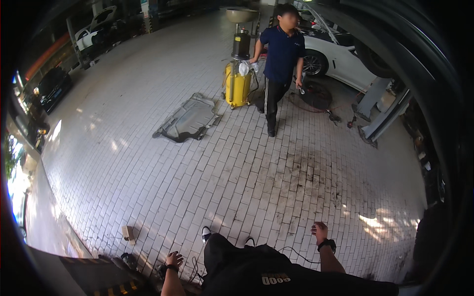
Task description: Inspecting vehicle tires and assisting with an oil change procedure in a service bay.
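My left hand [174, 258] hangs low beside my body with its fingers apart and nothing in it. Under it and close by are dark cables [196, 269] on the floor. On the other side, my right hand [319, 230] is held out over the tiles, fingers loosely bent and apart, also without anything in it. Each wrist carries a dark band; the right one looks like a watch [326, 243]. Farther ahead, a grey car underbody panel [186, 118] lies flat on the floor, touched by neither hand.
A person [281, 59] in a navy shirt walks ahead, one hand at a yellow wheeled oil drainer [238, 91]. A white car [340, 64] and a lift post [387, 116] stand at the right. Dark stains [306, 172] mark the tiles. A small cardboard box [128, 234] sits at lower left.
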The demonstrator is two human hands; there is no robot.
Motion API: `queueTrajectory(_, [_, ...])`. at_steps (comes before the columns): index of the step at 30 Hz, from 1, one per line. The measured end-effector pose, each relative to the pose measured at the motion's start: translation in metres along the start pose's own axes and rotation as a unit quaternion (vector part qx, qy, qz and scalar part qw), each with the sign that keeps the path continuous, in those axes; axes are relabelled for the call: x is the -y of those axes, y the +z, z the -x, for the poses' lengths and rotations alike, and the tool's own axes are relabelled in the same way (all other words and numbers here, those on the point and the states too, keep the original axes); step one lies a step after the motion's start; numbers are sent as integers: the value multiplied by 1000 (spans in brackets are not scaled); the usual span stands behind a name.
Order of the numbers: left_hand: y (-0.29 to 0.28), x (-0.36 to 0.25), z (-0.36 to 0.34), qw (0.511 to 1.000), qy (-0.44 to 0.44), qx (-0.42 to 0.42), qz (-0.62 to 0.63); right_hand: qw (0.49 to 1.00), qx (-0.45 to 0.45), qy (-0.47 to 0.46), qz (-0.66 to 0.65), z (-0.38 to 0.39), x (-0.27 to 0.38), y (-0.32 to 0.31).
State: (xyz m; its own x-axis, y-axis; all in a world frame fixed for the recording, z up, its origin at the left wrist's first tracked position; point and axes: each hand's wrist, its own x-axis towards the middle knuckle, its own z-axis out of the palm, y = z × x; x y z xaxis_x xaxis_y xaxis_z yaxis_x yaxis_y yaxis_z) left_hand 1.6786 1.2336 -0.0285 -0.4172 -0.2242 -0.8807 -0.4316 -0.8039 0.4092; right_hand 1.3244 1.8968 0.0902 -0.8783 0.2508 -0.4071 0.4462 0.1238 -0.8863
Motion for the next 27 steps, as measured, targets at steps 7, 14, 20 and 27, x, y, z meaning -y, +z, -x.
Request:
queueTrajectory(7, [46,-116,-132,951,-126,27,-281,976,-155,140,-66,83,-51,51])
queueTrajectory(14, [75,-274,-238,851,-12,61,-521,915,-251,302,-93,244,-73,132])
queueTrajectory(20, [129,-374,-257,869,-31,67,-489,897,-326,264,-139,288,-90,152])
queueTrajectory(27, [237,-320,-181,829,-22,156,-537,832,-399,308,-232,312,-120,154])
